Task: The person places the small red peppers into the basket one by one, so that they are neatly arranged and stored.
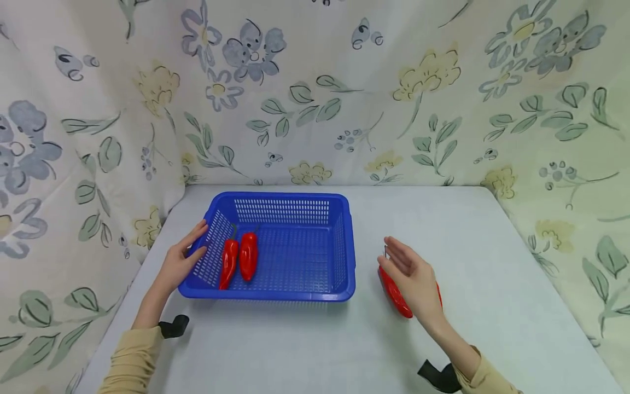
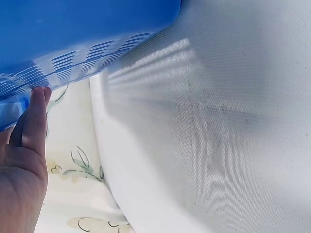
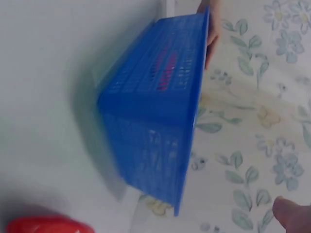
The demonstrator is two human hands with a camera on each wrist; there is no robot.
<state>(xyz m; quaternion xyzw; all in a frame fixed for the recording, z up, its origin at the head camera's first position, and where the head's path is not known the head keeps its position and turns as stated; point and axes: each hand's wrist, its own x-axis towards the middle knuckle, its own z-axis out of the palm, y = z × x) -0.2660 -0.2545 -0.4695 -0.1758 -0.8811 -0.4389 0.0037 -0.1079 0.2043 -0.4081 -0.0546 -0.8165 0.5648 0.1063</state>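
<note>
A blue basket [image 1: 295, 295] stands on the table. My left hand [image 1: 177, 265] rests against its left side, fingers fairly straight at the rim; the left wrist view shows those fingers [image 2: 36, 116] touching the slotted wall. Two red peppers, one [image 1: 229, 264] beside the other [image 1: 248, 257], lie inside at the left. To the right of the basket, my right hand [image 1: 410, 279] is over a red pepper [image 1: 397, 298], fingers loosely bent, gripping nothing visible. Red also shows past the hand's right edge [image 1: 439, 298], mostly hidden. In the right wrist view a red pepper [image 3: 48, 225] is at the bottom left.
The white table [image 1: 275, 350] reaches back to a floral curtain [image 1: 315, 109], which also hangs along the left and right sides. Black straps [image 1: 173, 326] are at both wrists, near the sleeves.
</note>
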